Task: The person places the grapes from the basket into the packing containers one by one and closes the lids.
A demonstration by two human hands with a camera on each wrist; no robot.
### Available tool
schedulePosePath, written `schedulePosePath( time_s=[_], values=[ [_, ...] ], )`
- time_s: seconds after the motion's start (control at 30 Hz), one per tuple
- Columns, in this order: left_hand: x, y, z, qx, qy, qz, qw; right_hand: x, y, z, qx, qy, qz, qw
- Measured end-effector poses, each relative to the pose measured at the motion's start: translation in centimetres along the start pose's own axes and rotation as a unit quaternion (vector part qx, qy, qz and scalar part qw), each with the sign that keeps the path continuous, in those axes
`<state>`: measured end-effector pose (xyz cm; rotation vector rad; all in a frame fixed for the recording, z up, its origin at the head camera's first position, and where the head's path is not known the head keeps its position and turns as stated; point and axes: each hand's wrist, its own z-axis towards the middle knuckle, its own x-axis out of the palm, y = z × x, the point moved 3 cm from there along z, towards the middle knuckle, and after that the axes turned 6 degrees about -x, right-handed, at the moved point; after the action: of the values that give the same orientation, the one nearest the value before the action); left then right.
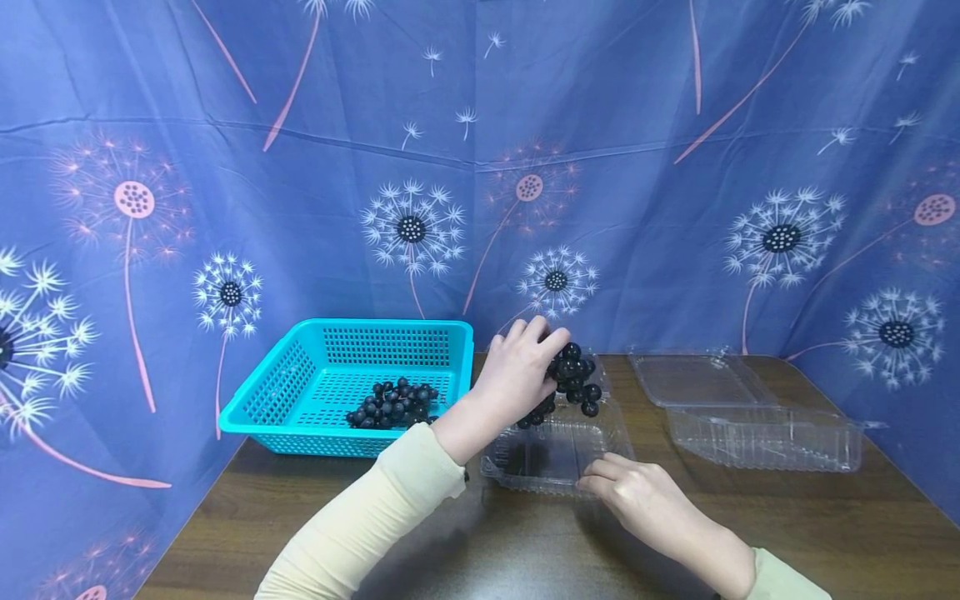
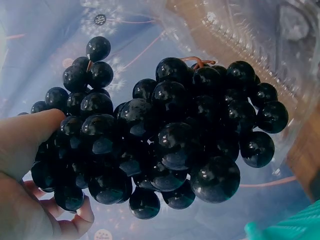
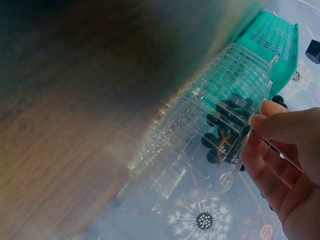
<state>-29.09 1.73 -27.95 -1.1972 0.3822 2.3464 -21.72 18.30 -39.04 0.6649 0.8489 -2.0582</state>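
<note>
My left hand (image 1: pixel 519 371) grips a bunch of dark grapes (image 1: pixel 573 375) above a clear plastic clamshell box (image 1: pixel 555 479). In the left wrist view the thumb and fingers curl round one end of the grapes (image 2: pixel 170 135), and a brown stem shows at the top. With thumb and fingers my right hand (image 1: pixel 648 504) pinches the near rim of the clear box (image 3: pixel 200 125), as the right wrist view shows. Dark grapes (image 3: pixel 225 145) appear through its wall there. To the left, a turquoise basket (image 1: pixel 255 408) has another bunch of grapes (image 1: pixel 393 404) in it.
Two more clear plastic containers are on the right: a flat open one (image 1: pixel 701 379) behind and a deeper one (image 1: pixel 765 437) in front. Everything stands on a brown wooden table (image 1: pixel 750 517). A blue dandelion-patterned cloth (image 1: pixel 637 208) hangs behind.
</note>
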Motion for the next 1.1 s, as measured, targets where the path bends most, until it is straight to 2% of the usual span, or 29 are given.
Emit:
schedulePosePath(
  time_s=[0.27, 0.5, 0.7, 1.1],
  values=[
    [1.5, -0.2, -0.4, -0.012, -0.005, 0.003, 0.9999, -0.1, 0.1, 0.0, 0.01, 0.017, 0.0, 1.0],
    [2.2, -0.4, -0.5, -0.031, -0.016, 0.013, 0.9993, -0.1, 0.1, 0.1, 0.014, 0.025, 0.002, 1.0],
    [2.8, -1.2, -0.7, -0.056, 0.008, 0.038, 0.9977, -0.2, 0.0, 0.1, 0.013, 0.033, 0.008, 0.999],
    [4.0, -2.5, -0.7, -0.083, 0.053, 0.041, 0.9943, -0.2, 0.0, 0.2, 0.01, 0.031, 0.01, 0.999]
  ],
)
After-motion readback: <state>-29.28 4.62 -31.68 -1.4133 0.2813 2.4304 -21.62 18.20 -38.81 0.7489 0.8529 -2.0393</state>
